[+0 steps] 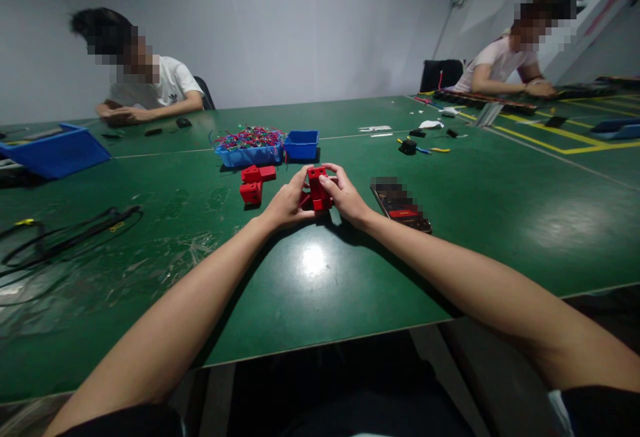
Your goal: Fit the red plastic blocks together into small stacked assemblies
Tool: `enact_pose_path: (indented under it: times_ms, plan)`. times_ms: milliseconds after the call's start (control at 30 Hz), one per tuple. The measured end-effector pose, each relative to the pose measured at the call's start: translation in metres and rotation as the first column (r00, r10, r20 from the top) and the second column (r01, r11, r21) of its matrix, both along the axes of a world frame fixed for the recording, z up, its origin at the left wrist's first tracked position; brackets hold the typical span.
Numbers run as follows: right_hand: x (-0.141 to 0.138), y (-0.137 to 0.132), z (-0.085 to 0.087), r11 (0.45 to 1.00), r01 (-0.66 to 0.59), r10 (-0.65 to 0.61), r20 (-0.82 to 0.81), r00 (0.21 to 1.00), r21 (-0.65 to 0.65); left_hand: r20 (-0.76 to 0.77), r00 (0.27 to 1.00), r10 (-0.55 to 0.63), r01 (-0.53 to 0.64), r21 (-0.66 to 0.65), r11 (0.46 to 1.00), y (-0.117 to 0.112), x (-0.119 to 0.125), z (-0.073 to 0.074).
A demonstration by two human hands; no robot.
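Observation:
Both my hands meet at the middle of the green table (320, 290) around a red plastic block (318, 187). My left hand (287, 203) grips the block from the left with its fingers curled. From the right, my right hand (346, 197) closes on it, thumb on top. Two more red blocks (255, 183) lie just left of my hands. Behind them stands a blue tray (247, 155) heaped with coloured wires, beside a smaller blue bin (301, 145).
A phone (400, 205) lies right of my right hand. Black cables (65, 233) trail at the left, near a blue box (55, 150). Small black parts (409, 147) lie further back. Two other people sit at the far side, left and right.

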State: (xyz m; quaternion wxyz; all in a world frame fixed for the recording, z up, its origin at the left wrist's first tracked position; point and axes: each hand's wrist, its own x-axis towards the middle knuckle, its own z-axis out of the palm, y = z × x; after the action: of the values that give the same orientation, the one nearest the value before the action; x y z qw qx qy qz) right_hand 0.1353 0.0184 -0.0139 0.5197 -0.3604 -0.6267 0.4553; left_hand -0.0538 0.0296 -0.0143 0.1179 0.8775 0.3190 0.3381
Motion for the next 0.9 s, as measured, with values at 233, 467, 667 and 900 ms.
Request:
enact_pose_path:
  times_ms: [233,467,667,900]
  plan:
    - [-0.001,-0.001,0.002,0.999,0.034,-0.035,-0.012,0.999,-0.039,-0.102,0.986,0.134,-0.117,0.157,0.981,0.003,0.000,0.000]
    - [0.001,0.002,-0.002,0.995,0.101,-0.101,0.042,0.994,0.017,-0.102,0.991,0.085,-0.071,0.142,0.987,0.000,0.001,0.002]
    - [0.000,0.003,-0.003,0.991,0.126,-0.128,0.056,0.990,0.039,-0.157,0.979,0.132,-0.109,0.145,0.983,-0.006,0.004,0.008]
    - [0.000,0.005,-0.005,0.990,0.136,-0.136,0.021,0.990,0.041,-0.280,0.923,0.262,-0.236,0.125,0.964,-0.020,0.008,0.020]
